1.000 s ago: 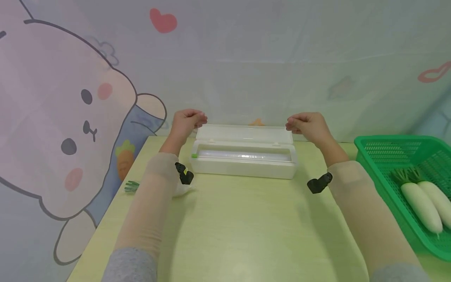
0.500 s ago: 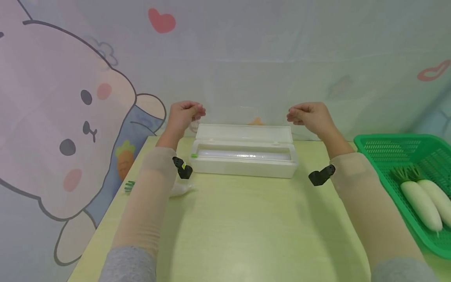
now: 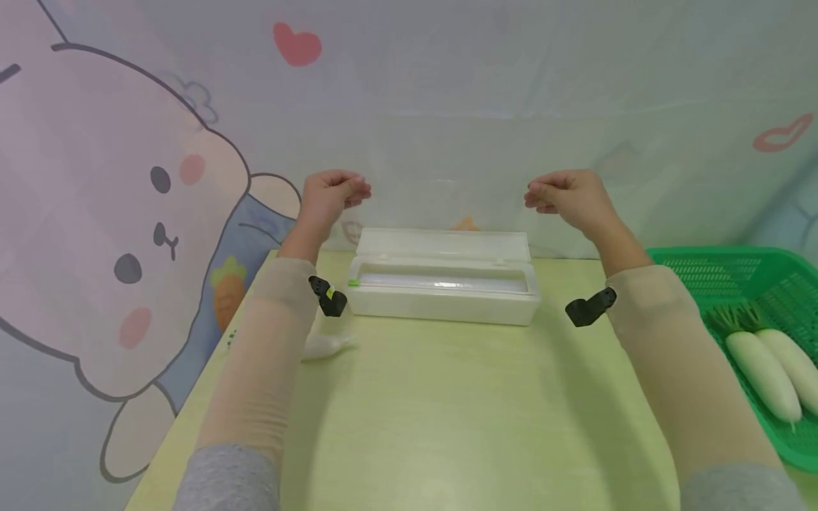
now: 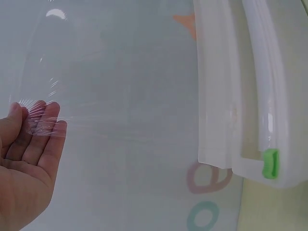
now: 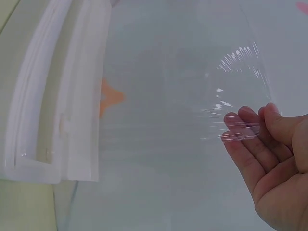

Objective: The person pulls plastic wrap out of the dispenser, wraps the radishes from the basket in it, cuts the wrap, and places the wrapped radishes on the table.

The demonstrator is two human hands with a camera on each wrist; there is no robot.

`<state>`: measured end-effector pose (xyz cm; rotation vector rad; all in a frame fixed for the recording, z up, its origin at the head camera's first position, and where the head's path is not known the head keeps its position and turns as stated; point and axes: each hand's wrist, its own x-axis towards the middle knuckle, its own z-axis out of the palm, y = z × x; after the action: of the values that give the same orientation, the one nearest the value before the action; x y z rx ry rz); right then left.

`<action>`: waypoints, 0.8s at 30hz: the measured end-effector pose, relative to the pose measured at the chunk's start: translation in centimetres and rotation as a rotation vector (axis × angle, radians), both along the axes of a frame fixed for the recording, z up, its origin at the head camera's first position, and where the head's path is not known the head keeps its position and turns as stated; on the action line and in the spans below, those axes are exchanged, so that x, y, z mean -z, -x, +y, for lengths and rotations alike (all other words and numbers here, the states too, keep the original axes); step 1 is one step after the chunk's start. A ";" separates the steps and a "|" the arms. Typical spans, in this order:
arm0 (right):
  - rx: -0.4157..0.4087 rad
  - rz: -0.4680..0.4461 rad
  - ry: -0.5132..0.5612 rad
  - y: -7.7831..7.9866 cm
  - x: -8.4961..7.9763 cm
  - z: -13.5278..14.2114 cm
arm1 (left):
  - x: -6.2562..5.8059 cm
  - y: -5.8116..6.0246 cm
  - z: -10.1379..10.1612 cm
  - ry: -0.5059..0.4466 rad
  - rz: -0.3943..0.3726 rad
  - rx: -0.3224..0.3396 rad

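Soft shadows are cast across the pale yellow-green flat tabletop [image 3: 441, 397]; in the dimmer, hazier wrist views, the crinkled transparent plastic film [image 5: 237, 60] is streaked with white glare.

The dispenser [image 3: 444, 308] stands on the table [image 3: 460, 404], left of a basket [image 3: 741, 273] holding radishes [image 3: 763, 376].

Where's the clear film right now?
Both wrist views show the clear film pinched by the left hand and right hand, above the white box in the head view.

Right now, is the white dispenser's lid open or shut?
Open: the lid stands raised behind the white dispenser, and the roll shows inside.
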<state>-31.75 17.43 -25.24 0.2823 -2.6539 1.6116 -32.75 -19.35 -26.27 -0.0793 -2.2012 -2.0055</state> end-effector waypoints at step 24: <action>0.022 0.021 0.088 0.2 -3.5 -0.2 | -3.7 -0.3 0.3 -0.033 0.043 -0.017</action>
<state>-31.92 17.27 -21.76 0.2656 -2.5531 1.7029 -32.50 -19.02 -22.56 -0.0984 -2.1343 -2.0114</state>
